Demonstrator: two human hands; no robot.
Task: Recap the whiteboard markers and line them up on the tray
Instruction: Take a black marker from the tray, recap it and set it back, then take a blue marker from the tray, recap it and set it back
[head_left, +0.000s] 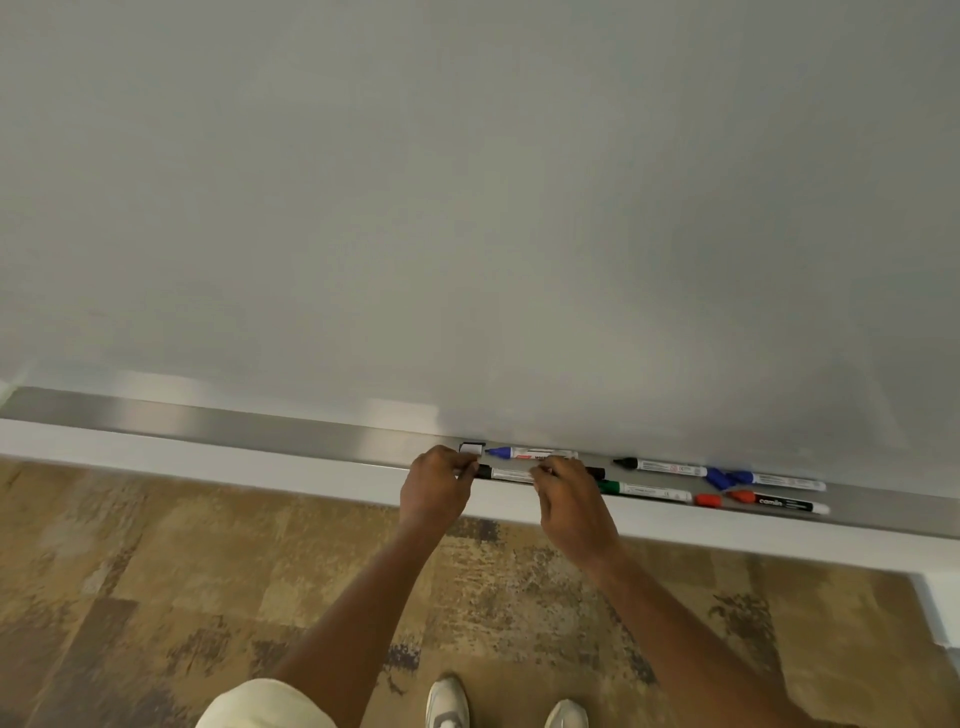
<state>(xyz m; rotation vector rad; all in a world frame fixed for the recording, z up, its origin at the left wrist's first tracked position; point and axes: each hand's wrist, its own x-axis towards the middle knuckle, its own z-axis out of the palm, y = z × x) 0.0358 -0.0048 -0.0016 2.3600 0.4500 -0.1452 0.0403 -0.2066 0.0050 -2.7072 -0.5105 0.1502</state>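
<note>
A long metal tray (311, 441) runs under the whiteboard. A black marker (511, 474) lies along the tray's front edge. My left hand (436, 491) pinches its black left end and my right hand (571, 501) pinches its white barrel. Just behind it lies an uncapped blue marker (532, 453). To the right are an uncapped black marker (662, 467), a capped green marker (644, 491), a blue marker (779, 481) with a loose blue cap (719, 479) beside it, and a red marker (779, 503) with a loose red cap (707, 500).
The whiteboard (467, 208) fills the upper view. A small black and white object (471, 447) sits on the tray behind my left hand. A white ledge (208, 462) fronts the tray. Patterned carpet (156, 597) and my shoes (447, 701) are below.
</note>
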